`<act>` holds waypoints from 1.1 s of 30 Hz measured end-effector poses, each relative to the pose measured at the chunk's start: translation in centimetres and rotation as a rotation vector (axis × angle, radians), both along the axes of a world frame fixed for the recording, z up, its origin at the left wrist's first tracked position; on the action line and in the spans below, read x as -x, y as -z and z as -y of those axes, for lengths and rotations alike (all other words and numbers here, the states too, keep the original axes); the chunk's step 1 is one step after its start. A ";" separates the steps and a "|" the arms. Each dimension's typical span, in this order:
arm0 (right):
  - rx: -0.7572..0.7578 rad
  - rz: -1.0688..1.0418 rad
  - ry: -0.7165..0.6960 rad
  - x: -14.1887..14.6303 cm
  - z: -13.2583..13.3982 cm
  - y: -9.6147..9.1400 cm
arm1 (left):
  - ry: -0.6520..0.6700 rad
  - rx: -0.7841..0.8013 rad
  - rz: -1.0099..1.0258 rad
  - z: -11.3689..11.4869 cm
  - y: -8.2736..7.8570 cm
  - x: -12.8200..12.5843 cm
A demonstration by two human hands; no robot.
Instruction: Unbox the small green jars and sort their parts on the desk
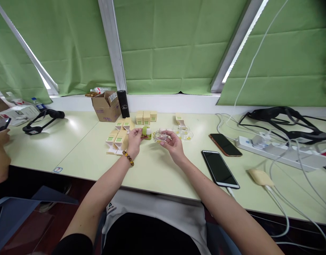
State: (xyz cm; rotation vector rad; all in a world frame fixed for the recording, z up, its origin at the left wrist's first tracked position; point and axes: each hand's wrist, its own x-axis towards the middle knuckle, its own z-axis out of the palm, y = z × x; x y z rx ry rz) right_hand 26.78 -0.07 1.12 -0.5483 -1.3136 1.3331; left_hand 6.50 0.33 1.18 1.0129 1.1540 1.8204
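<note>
Green blinds (178, 46) hang across the windows, and below them spreads a pale table (163, 173). On its right side lies a black headset (287, 122), with a white power strip (274, 152) in front of it, plugs and cables running off. A cardboard box (106, 108) stands toward the back on the left, a black flask (123, 103) upright just beside it. Two phones lie face up near the strip: a white-edged one (220, 169), and a brown-edged one (226, 144) farther back. Between these groups the person's two hands face each other above the table. The left hand (135, 141), a beaded bracelet (129, 158) at its wrist, sits beside several small cream cartons (117, 140); more cartons (143, 118) stand in a row behind. The right hand (175, 147) pinches a clear plastic piece (159, 135) between thumb and fingers — similar clear pieces (186, 134) lie on the table just beyond. Smallest is the green-and-white item (146, 131), held at the left hand's fingertips — near the clear piece, but apart from it.
</note>
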 end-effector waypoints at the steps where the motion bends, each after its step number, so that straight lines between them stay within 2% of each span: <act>1: -0.010 -0.017 -0.001 0.0 0.2 -0.2 | 0.017 0.005 0.019 0.1 0.1 -0.2; 4: -0.085 -0.020 0.022 -0.1 0.7 -0.6 | 0.045 0.025 0.079 0.3 -0.1 -0.6; 6: -0.200 0.043 0.105 -0.1 0.9 -0.8 | 0.058 0.036 0.119 0.5 -0.3 -0.7; 8: -0.418 0.159 0.269 -0.3 1.1 -0.9 | 0.077 0.038 0.151 0.7 -0.5 -0.8; 10: -0.733 0.275 0.449 -0.4 1.3 -0.9 | 0.093 0.035 0.172 0.8 -0.6 -0.8; 13: -1.146 0.363 0.606 -0.7 1.2 -0.8 | 0.107 0.025 0.181 0.8 -0.5 -0.9; 16: -1.293 0.355 0.699 -0.9 1.0 -0.3 | 0.109 0.024 0.182 0.6 -0.3 -0.9; 19: -1.284 0.333 0.757 -1.0 1.0 0.0 | 0.106 0.024 0.189 0.5 -0.2 -0.9; 22: -1.162 0.366 0.739 -1.0 1.4 -0.1 | 0.106 0.015 0.190 0.6 -0.2 -0.9; 26: -0.917 0.339 0.588 -0.5 2.1 -0.5 | 0.103 0.013 0.178 0.7 -0.3 -1.0; 30: -0.598 0.211 0.373 0.0 2.2 -0.5 | 0.108 0.018 0.176 0.7 -0.3 -1.0; 33: -0.434 0.096 0.270 0.1 1.9 -0.6 | 0.107 0.023 0.182 0.7 -0.4 -1.0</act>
